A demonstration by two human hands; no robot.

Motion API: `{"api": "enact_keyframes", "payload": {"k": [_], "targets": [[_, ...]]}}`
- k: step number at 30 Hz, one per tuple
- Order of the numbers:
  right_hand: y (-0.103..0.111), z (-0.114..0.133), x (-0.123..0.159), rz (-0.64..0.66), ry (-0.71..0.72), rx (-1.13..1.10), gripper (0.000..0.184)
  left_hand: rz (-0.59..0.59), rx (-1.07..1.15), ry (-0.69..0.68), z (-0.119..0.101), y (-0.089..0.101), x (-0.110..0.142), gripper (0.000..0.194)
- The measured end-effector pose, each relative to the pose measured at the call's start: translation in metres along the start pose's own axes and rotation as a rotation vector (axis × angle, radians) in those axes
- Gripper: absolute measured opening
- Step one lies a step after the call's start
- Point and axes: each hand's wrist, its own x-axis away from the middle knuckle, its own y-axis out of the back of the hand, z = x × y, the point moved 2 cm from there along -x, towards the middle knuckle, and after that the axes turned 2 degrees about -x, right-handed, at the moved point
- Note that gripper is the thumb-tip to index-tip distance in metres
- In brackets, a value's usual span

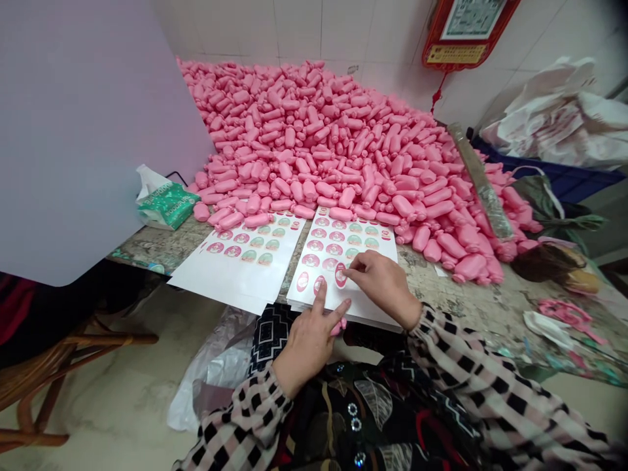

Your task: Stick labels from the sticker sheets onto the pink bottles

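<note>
Checked sleeves (495,386) frame left hand (307,343), right hand (380,284) on oval sticker (340,275).

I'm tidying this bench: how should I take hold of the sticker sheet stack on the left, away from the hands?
Pinch the blank near margin of the sticker sheet stack from the front, thumb underneath: it seems to overhang the mottled bench edge, leaving room below, and carries no stickers.
</note>
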Motion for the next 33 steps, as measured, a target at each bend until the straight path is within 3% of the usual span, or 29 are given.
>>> {"api": "enact_keyframes", "payload": {"k": [4, 7, 10, 12, 16, 26, 33], "targets": [[0.002, -0.019, 0.001, -0.025, -0.079, -0.351, 0.027, -0.099, 0.387, -0.019, 0.003, 0.013, 0.013, 0.047], [0.001, -0.015, 0.013, -0.085, -0.069, -0.653, 0.029, -0.14, 1.005, 0.236, 0.003, 0.026, 0.016, 0.05], [0.0, 0.005, 0.031, -0.045, 0.029, -0.789, 0.027, -0.026, 1.682, 0.506, -0.004, 0.033, 0.006, 0.054], [0.0, 0.016, 0.041, -0.001, 0.1, -0.766, 0.025, 0.034, 1.931, 0.6, -0.009, 0.036, -0.004, 0.052], [-0.005, 0.02, 0.05, 0.03, 0.136, -0.696, 0.023, 0.049, 2.025, 0.625, -0.015, 0.037, -0.017, 0.05], [-0.013, 0.011, 0.052, 0.022, 0.132, -0.644, 0.022, 0.098, 2.032, 0.577, -0.017, 0.029, -0.02, 0.047], [-0.016, 0.009, 0.056, 0.033, 0.116, -0.554, 0.022, 0.136, 1.903, 0.481, -0.019, 0.032, -0.018, 0.049]]}}
